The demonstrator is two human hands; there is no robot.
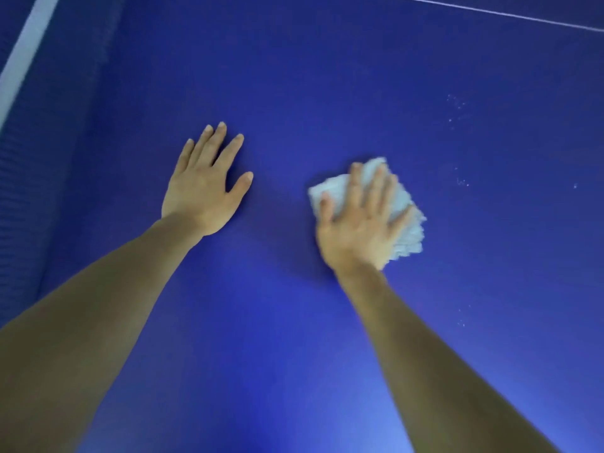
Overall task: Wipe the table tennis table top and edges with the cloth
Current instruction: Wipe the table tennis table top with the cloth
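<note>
The blue table tennis table top [327, 93] fills the view. A folded white cloth [408, 220] lies flat on it, right of centre. My right hand [359, 220] presses down on the cloth with fingers spread and straight; the hand looks blurred. My left hand [206, 181] rests flat on the bare table surface to the left, fingers straight and apart, about a hand's width from the cloth.
The net [49, 158] with its white top band [23, 57] runs along the left side. A thin white line [490, 11] crosses the table at the top right. Small white specks [457, 106] dot the surface to the right of the cloth.
</note>
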